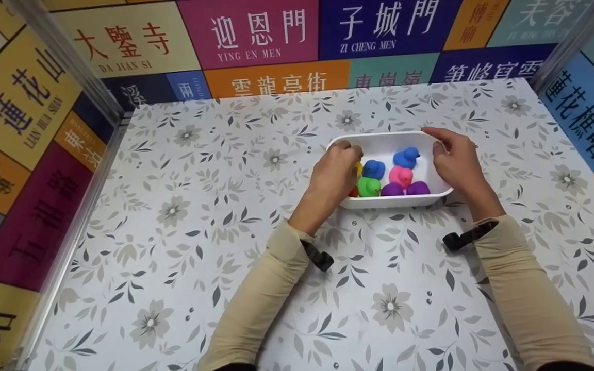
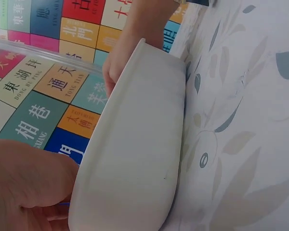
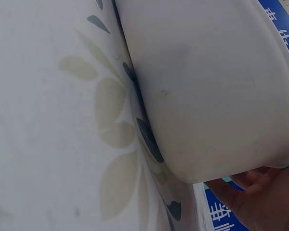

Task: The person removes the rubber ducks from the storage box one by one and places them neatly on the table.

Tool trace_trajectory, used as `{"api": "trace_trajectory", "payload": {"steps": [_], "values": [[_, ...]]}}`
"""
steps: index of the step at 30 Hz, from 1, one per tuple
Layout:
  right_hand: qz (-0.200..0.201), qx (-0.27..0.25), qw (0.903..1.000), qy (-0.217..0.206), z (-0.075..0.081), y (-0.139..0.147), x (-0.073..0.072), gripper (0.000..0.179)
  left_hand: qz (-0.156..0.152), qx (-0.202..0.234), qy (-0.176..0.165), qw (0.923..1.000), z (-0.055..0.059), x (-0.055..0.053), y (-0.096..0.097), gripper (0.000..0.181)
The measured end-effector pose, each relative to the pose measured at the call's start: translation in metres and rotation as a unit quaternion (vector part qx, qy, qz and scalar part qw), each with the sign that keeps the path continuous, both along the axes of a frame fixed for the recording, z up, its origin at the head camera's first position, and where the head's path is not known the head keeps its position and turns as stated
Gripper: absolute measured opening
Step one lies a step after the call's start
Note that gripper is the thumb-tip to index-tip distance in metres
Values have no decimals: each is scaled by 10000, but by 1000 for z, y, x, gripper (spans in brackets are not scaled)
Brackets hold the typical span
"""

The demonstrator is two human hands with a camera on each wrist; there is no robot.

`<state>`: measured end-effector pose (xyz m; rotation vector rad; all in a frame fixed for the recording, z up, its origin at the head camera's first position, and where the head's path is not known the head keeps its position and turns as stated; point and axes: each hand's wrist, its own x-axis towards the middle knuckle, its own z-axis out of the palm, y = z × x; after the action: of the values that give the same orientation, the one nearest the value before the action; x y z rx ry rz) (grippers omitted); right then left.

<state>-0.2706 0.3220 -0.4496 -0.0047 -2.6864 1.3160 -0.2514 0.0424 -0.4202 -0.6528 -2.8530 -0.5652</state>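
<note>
The white tub [image 1: 395, 203] sits flat toward the desk's [image 1: 214, 247] 1 o'clock. At its 3 o'clock, the right hand [image 1: 459, 159] grips the end by the rim. At 9 o'clock, the left hand [image 1: 334, 167] reaches over the rim with bent fingers, beside a yellow toy [image 1: 359, 168]; its own back hides the fingertips, so I can't tell whether it pinches anything. A green duck [image 1: 369, 187] lies at 8 o'clock, two purple toys [image 1: 417, 189] between 4 and 6. Lifting one end unevenly could tip the tub and slide the toys together; a blind left-hand grasp might knock the green duck.
</note>
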Motion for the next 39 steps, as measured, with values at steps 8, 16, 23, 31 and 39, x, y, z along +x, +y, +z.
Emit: {"api": "trace_trajectory", "payload": {"steps": [8,16,23,31,39], "values": [[-68,110,9999,-105,1,0,-2,49,-498,457,-260,9974,0,-3,-10,30],[-6,36,9999,-112,0,2,-2,49,-676,694,-622,9933,1,-1,-14,34],[-19,31,10000,-83,-1,1,-1,48,-855,939,-791,9887,2,1,-16,31],[16,22,10000,-85,0,0,-1,47,-1016,1043,-684,9870,2,0,-18,22],[-18,153,9998,-132,0,2,-3,48,-1072,1329,-589,9836,14,-1,-24,18]]}}
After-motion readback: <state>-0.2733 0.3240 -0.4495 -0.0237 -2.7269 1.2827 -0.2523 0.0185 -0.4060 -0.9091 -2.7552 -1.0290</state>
